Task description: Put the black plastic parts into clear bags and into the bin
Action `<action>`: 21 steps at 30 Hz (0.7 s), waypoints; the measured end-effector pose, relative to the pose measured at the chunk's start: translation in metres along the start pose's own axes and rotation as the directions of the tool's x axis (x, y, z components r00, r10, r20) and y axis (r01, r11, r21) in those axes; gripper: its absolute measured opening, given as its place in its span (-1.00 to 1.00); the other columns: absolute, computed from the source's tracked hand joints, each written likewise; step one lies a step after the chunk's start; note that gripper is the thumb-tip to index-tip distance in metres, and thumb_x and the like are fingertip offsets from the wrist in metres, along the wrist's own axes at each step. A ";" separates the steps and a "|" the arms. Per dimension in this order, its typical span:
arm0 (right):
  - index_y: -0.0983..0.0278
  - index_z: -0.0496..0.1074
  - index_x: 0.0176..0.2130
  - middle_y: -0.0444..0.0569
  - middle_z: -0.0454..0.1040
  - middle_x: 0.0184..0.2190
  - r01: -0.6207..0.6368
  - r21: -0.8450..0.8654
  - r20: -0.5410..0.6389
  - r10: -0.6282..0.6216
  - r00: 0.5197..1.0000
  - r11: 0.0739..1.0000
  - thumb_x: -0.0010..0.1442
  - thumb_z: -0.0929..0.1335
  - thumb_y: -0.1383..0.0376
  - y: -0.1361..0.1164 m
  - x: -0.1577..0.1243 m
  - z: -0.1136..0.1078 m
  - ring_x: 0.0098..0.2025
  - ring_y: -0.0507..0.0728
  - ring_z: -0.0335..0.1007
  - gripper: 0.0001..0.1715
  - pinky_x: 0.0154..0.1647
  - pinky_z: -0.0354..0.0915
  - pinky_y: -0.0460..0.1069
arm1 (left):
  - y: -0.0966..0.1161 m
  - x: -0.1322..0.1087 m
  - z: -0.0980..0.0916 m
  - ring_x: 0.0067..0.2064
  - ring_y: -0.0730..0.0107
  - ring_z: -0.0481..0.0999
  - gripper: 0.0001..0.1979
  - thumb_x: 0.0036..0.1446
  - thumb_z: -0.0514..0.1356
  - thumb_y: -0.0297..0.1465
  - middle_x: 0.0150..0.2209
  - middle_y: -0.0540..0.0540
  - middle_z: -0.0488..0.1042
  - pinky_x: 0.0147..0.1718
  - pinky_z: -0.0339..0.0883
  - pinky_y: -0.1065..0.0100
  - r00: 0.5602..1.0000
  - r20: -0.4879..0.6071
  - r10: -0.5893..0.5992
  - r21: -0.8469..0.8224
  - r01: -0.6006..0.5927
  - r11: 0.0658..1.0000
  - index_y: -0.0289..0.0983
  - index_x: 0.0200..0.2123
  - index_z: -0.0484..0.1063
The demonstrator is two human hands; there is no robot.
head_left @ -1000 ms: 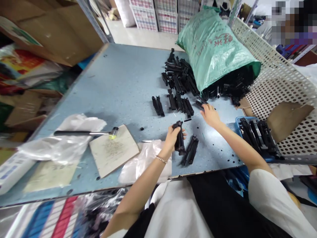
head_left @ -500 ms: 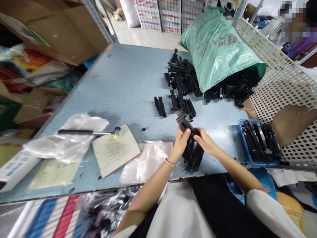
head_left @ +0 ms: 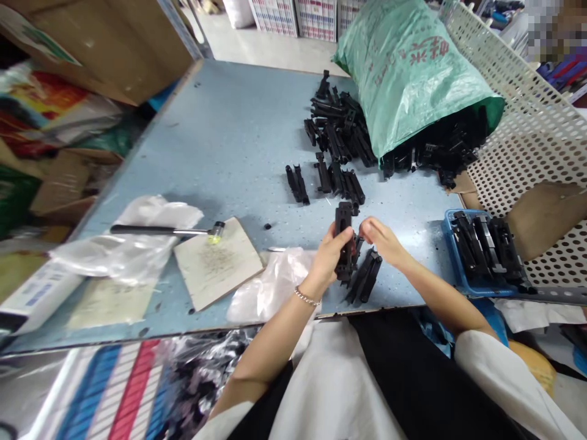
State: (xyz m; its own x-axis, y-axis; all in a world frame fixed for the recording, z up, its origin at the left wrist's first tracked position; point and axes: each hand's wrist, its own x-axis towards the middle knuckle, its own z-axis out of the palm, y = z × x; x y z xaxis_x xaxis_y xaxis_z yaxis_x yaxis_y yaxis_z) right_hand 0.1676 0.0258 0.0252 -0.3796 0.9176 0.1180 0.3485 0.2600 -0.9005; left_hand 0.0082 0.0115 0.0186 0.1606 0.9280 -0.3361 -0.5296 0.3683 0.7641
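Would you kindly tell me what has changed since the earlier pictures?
The right hand came down from the pile of black plastic parts, touched the held part, and is now just beside it. The left hand kept its grip on that black part. The pile and blue tray stayed put.

Black part point(head_left: 343, 241); green sack point(head_left: 408, 79), red lettering.

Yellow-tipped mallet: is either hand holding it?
No, the mallet lies away from the left hand and right hand.

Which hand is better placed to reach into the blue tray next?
Probably the right hand: it looks empty and is nearer the blue tray, while the left hand grips a black plastic part.
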 end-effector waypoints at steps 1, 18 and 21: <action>0.23 0.35 -0.26 -0.07 0.36 -0.39 0.113 -0.105 0.052 -0.108 0.993 0.988 0.39 0.13 -0.22 -0.002 -0.006 0.003 -0.34 0.11 0.27 -0.38 -0.28 0.25 0.04 | 0.005 0.000 -0.002 -0.53 0.53 0.35 -0.50 -0.10 0.49 -0.13 -0.46 0.07 0.41 -0.52 0.25 0.46 1.000 0.004 -0.021 -0.033 0.021 0.999 -0.24 -0.18 0.42; 0.35 0.35 0.10 0.28 0.39 0.08 -0.298 -0.453 -0.303 0.170 0.938 0.840 0.41 0.20 0.20 0.074 0.097 -0.013 0.12 0.31 0.31 -0.61 0.17 0.22 0.18 | -0.064 0.035 -0.052 0.06 0.08 0.50 -0.76 0.19 0.24 -0.32 -0.09 -0.22 0.53 0.18 0.26 0.04 0.955 -0.161 0.248 0.659 -0.083 0.748 -0.28 -0.09 0.43; 0.43 0.39 0.05 0.36 0.41 0.03 -0.449 -0.405 -0.368 0.307 0.878 0.797 0.40 0.21 0.19 0.092 0.130 -0.019 0.11 0.37 0.31 -0.59 0.17 0.19 0.22 | -0.087 0.020 -0.045 0.22 0.04 0.40 -0.74 0.21 0.20 -0.34 0.06 -0.28 0.49 0.32 0.12 0.00 0.959 -0.043 0.280 0.719 -0.165 0.675 -0.26 -0.04 0.48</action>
State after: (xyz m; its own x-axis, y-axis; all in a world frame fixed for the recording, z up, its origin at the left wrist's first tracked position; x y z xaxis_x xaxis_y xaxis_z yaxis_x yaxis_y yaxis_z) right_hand 0.1667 0.1750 -0.0341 0.0892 0.9958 -0.0188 0.7952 -0.0826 -0.6007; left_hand 0.0200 -0.0046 -0.0794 -0.0305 0.9908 -0.1318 0.2147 0.1353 0.9673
